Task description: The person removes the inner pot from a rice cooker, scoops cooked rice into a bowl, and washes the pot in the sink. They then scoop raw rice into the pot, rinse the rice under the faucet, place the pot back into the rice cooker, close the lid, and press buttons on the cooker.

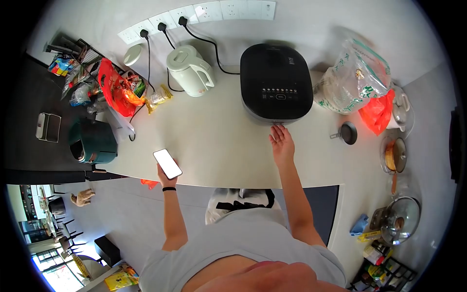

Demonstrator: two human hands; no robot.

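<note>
My left hand (168, 180) is wrapped round a smartphone (167, 163) whose screen glows blank white, above the counter's front edge. A dark band circles that wrist. My right hand (282, 142) reaches forward with its fingers stretched out, their tips at the lower front of a rice cooker (276, 82). Whether they press on it I cannot tell. The cooker has a black lid, closed, with a row of small lit icons on its panel. Left of it stands a pale green electric kettle (189, 70). A small dark pan (348, 133) lies right of my right hand.
Black plugs and cords run from the wall socket strip (209, 11). A red bag (113, 87) and a dark green appliance (93, 140) stand on the left. On the right are a clear plastic bag (352, 80), a red bag (378, 113) and a glass-lidded pan (400, 221).
</note>
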